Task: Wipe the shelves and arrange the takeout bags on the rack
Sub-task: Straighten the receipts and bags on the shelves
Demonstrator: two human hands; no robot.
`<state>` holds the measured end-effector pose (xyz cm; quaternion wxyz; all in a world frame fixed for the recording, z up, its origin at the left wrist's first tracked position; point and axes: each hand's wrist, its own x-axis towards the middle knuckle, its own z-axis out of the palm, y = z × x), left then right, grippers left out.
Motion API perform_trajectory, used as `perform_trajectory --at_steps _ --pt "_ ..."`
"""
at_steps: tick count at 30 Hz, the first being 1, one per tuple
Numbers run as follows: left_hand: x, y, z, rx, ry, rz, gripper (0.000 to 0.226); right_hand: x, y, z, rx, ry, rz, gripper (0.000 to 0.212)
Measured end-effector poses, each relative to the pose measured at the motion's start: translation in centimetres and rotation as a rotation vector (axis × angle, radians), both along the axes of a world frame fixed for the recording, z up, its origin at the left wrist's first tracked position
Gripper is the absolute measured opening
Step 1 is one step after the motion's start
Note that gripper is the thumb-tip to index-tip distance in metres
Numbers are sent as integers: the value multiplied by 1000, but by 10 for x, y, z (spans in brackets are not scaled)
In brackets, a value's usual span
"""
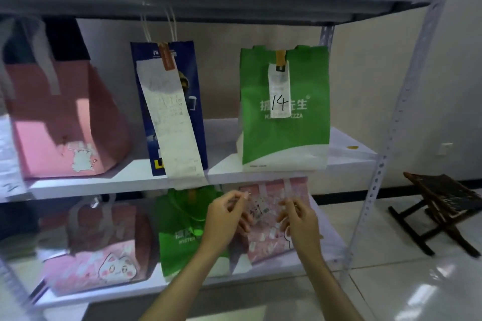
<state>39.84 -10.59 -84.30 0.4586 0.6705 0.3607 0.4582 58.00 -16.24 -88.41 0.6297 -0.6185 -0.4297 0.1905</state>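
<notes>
Both hands — left hand (226, 219), right hand (300, 221) — fingers curled, pinching pink bag (268, 237)'s paper slip (258, 207); lower shelf (331, 245).

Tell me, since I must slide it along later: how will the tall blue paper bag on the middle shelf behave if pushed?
The blue paper bag is tall, narrow and already leaning, so it will probably tip rather than slide. Its flat sides suggest stiff paper. The long receipt hangs past the shelf edge and could snag.
</notes>
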Motion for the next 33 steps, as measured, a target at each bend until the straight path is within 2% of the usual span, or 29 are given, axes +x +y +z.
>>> perform_trajectory --at_steps 7,13,16,24,27,33 --pt "-56 4 -93 -185 6 146 19 -34 18 -86 -216 141 150 18" --pt "-90 14 -138 -177 156 322 9 -75 34 -125 -363 231 253 6" --pt "-94 21 -146 -193 196 351 2 -92 41 -134 -399 203 286 10" --pt "-94 29 -154 -142 235 325 11 -113 49 -138 -380 234 318 28" --pt "-90 22 -155 -111 221 318 14 -103 41 -140 -363 243 269 25" --pt "-50 9 -153 -77 251 128 20 -45 24 -132 -240 241 -43 20"
